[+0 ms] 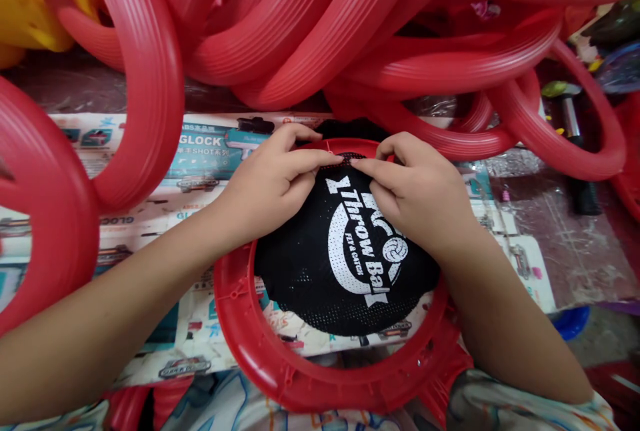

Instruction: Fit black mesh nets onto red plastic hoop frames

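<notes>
A red plastic ring [330,387] lies hollow side up in front of me, partly over the table's near edge. Across its opening sits a round black mesh fabric [300,264] printed "Throw Ball" in white; a gap shows between cloth and ring at the near side. My left hand [275,181] pinches the fabric's far edge at the ring's far rim, thumb and fingers together. Beside it, my right hand [420,191] pinches the same edge, its index fingertip almost meeting the left one. The cloth under both sets of fingers is partly hidden.
Many red ribbed rings [310,31] are heaped along the far side and the left. Printed cardboard [200,151] covers the work surface. At the right lies a hammer-like tool [575,131] with a black handle. Yellow plastic parts [30,14] sit at the far left.
</notes>
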Demonstrator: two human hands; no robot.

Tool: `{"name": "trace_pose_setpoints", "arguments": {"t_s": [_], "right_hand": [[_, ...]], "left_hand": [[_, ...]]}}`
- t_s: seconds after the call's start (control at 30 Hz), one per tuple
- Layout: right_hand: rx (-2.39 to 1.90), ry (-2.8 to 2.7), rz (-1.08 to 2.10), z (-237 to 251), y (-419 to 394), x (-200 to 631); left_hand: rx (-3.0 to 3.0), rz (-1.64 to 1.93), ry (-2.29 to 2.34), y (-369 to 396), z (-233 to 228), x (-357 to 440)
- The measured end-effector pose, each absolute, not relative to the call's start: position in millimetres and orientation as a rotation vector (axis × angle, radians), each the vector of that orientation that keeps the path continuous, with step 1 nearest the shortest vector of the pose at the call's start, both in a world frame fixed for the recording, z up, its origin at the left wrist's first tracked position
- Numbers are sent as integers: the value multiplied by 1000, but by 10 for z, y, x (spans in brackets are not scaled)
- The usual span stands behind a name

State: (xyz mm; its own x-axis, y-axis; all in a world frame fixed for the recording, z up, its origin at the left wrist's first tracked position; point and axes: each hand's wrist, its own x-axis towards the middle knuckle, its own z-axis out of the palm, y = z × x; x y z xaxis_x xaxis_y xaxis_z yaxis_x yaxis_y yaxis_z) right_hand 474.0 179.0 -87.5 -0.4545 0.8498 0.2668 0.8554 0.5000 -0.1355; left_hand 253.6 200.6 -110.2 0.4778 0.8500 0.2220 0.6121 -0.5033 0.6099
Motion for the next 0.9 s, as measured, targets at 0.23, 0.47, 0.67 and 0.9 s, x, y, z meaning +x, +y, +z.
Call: {"name": "trace_pose_setpoints", "arguments": {"t_s": [0.23, 0.47, 0.67, 0.9], "right_hand": [[-1410, -2503, 7, -845, 1787, 4754], [-1399, -2517, 15, -849, 1786, 4748], [-1399, -2506, -31, -860, 1779, 4751], [-1383, -2506, -132, -888, 1771, 4729]], "left_hand": [[2289, 731, 1189, 2005, -1135, 2536], [2312, 764, 1160, 2004, -1150, 2541], [2335, 751, 1171, 1999, -1137, 2543], [2380, 732, 1165, 2008, -1131, 2532]]}}
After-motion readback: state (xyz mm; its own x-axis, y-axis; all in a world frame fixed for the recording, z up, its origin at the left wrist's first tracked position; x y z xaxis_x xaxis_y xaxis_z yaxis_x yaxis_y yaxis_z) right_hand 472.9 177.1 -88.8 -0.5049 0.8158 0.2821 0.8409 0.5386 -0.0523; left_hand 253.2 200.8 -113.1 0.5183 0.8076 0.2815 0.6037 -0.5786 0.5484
